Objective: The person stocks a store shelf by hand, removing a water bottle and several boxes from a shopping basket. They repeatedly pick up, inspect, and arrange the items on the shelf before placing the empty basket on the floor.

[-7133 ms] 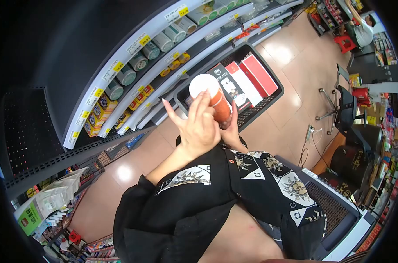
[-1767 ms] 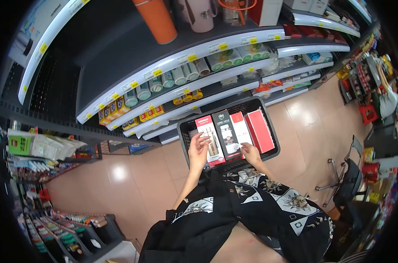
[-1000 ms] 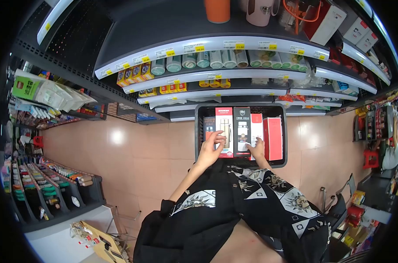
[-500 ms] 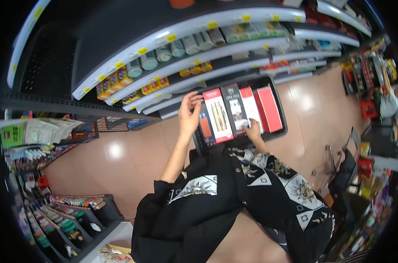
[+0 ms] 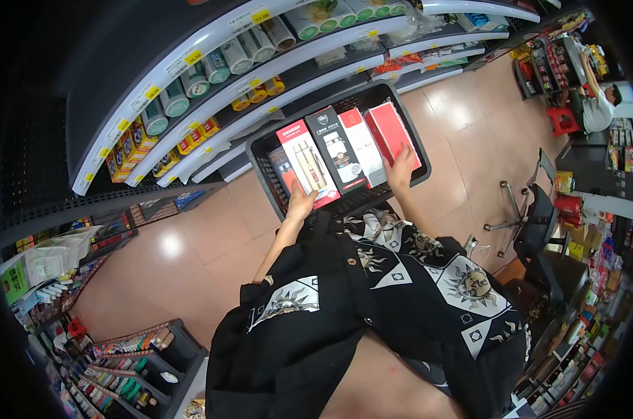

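A black plastic basket (image 5: 420, 133) stands before the shelf with several upright boxes in a row. My left hand (image 5: 301, 202) grips the lower left corner of a red-and-white thermos box (image 5: 307, 164), thumb on its front. My right hand (image 5: 400, 169) is closed on the lower end of a red box (image 5: 388, 129), its fingers over the front. Between the hands are a black box (image 5: 336, 143) and a white box with a red top (image 5: 362, 143). A dark box with an orange print (image 5: 281, 167) is partly hidden behind the thermos box.
Shelves with price labels (image 5: 180, 64) hold cups (image 5: 173, 99) and yellow packs (image 5: 128, 150). On the right are an office chair (image 5: 536, 209) and a person (image 5: 599, 108) near a red stool (image 5: 562, 120). A divided rack (image 5: 145, 363) stands at lower left.
My left hand has come down from the upper left of the thermos box to its lower corner. My right hand has shifted from the white box to the red box. The view has moved.
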{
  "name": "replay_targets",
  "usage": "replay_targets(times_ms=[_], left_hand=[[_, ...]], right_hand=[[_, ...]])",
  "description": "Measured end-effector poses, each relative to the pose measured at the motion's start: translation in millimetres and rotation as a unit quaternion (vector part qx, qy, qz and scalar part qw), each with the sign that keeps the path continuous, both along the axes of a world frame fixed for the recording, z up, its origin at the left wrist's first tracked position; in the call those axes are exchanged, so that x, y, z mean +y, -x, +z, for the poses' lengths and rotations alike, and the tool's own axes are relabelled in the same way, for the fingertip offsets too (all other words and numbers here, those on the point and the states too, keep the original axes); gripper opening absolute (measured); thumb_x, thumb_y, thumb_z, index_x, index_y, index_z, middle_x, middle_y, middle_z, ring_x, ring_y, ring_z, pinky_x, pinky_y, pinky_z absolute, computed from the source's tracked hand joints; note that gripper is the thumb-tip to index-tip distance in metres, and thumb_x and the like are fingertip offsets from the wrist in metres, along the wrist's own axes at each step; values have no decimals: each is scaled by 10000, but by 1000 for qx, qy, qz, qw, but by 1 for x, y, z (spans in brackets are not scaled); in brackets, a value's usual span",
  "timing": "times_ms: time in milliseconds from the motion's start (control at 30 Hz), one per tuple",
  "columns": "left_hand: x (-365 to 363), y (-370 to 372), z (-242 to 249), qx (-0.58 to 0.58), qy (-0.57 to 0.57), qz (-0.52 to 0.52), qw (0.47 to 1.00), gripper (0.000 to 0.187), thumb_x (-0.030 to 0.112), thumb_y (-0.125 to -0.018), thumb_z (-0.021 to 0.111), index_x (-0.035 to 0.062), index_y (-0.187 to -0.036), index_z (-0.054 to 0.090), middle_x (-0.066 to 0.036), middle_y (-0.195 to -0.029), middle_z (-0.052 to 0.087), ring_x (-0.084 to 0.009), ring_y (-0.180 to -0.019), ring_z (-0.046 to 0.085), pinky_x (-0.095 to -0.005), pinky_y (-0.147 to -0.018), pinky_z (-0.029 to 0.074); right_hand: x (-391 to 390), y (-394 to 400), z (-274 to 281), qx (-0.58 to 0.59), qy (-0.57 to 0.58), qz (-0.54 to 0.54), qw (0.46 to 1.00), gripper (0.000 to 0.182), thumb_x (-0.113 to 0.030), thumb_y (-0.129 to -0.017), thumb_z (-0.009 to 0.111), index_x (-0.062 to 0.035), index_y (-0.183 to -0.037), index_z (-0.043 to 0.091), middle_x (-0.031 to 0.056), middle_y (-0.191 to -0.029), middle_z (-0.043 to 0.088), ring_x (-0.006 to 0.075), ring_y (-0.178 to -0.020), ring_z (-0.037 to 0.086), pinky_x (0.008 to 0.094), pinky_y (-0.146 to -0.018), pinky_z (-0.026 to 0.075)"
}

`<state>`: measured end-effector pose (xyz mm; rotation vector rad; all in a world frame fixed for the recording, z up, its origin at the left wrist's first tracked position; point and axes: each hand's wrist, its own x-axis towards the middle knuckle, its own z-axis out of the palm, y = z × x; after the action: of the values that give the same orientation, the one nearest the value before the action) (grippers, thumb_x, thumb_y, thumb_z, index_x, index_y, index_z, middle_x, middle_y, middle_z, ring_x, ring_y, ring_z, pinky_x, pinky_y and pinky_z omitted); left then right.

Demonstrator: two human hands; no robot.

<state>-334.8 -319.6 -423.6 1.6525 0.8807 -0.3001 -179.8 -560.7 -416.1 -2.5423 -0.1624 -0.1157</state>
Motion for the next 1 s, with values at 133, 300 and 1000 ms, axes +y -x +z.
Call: replay_targets(times_ms=[133,300,1000], left_hand=[[-7,-5,23,-31,81,50,995,710,57,-861,570,-64,-1428,160,-232,-1331,479,-265,-1238,478,-323,-1030,359],[-7,-3,37,-59,116,70,989,493,33,-831,576,-24,-1283,388,-211,-1208,578,-276,-1148,556,-327,-968,417],[213,-159,337,-567,-189,194,778,555,317,-976,372,-31,-1405,314,-162,-1466,323,-252,-1384,258,-369,-1132,160]], right_hand=[[-12,-38,-5,49,91,-12,995,834,-224,-707,761,-7,-1370,302,226,-1318,386,413,-1226,378,480,-1015,348],[-9,-49,0,133,114,-38,984,878,-323,-675,781,-14,-1355,318,210,-1348,373,399,-1259,358,511,-1024,326],[-7,-39,-31,69,132,-67,987,976,-325,-657,752,-62,-1439,231,171,-1415,345,357,-1322,301,502,-1101,212]])
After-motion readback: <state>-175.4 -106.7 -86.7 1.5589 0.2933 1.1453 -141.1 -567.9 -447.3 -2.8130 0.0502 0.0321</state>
